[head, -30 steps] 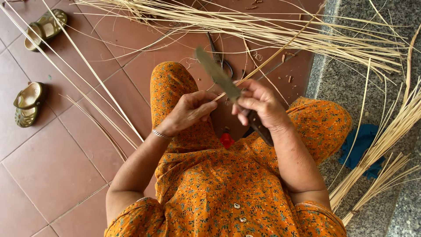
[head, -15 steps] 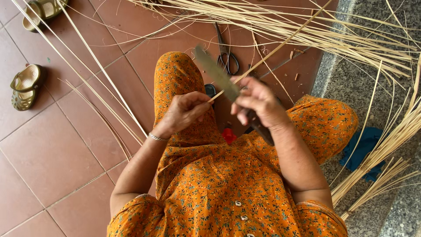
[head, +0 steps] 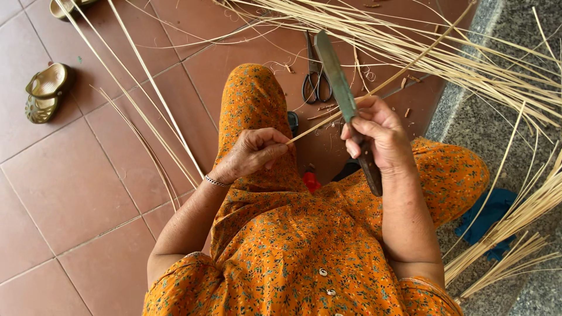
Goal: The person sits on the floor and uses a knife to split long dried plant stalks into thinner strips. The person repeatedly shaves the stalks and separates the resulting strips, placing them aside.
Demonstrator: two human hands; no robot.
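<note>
Crossing the knife (head: 336, 76), a thin pale strip (head: 374, 90).

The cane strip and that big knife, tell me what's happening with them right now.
A person in an orange flowered dress sits on the red tiled floor. The left hand pinches the near end of a thin cane strip, while the right hand grips a long knife with its blade pointing away, laid against the strip. Scissors lie on the floor just beyond, a heap of loose strips spreads ahead, and a sandal sits off to the left.
</note>
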